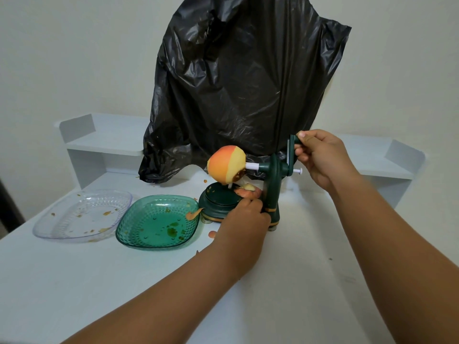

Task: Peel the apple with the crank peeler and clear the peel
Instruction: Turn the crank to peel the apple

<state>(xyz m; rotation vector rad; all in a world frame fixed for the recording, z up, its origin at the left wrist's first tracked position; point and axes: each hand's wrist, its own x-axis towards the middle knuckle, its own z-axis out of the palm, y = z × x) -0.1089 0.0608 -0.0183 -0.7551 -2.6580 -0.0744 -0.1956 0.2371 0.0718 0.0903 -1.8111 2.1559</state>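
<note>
The right hand (323, 157) is closed around the crank handle (294, 142) of the green peeler (272, 184), with the thumb on top and the fingers curled beneath. The left hand (244, 217) grips the lower part of the peeler's upright post, fingers wrapped round it, holding the tool down on the white bench (99, 281). The apple (227, 163) sits skewered on the peeler's white shaft, up off the bench, to the left of the post. The half nearer the post is bare and pale yellow; the far half keeps its orange-red skin. A curl of peel (248, 191) lies on the round base just below the apple, beside the left hand's fingers. Another strip of peel (193, 214) rests on the right rim of a green dish (139, 234), which stands just left of the peeler. A clear dish (62, 219), flecked with scraps, touches the green one further left. Behind the peeler hangs a black bin bag (243, 83), in front of a low white shelf (104, 142).
</note>
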